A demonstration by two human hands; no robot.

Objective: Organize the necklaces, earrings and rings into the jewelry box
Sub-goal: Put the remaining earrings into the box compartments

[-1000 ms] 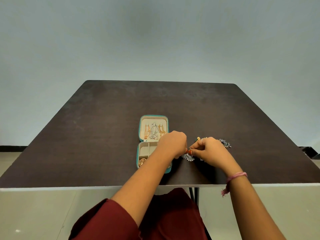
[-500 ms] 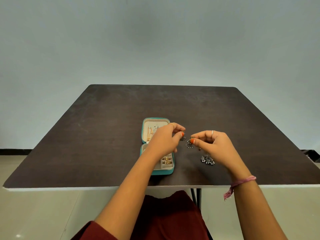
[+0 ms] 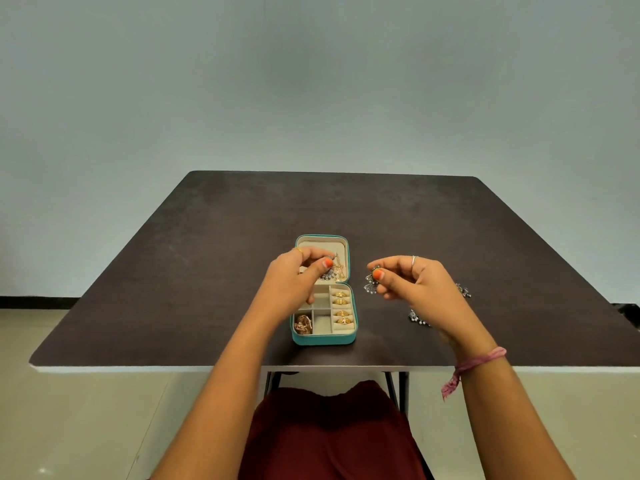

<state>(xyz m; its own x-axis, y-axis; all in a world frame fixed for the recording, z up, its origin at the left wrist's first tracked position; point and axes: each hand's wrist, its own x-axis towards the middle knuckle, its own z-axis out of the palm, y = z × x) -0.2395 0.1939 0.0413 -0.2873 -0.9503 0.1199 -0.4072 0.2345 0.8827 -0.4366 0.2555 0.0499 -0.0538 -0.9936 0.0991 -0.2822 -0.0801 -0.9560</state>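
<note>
- nearest: teal jewelry box (image 3: 323,337) sitting open on the dark table (image 3: 173,289), four gold rings (image 3: 341,308) slotted down its right side, a rose-gold chain (image 3: 303,323) bunched in the near-left compartment
- just right of the box, right hand (image 3: 419,289) raised, pinching a silver earring (image 3: 371,282) between thumb and forefinger
- two more silver earrings (image 3: 417,317) lying by that wrist
- further back, left hand (image 3: 294,278) over the lid, fingers pinching another silver earring (image 3: 329,271)
</note>
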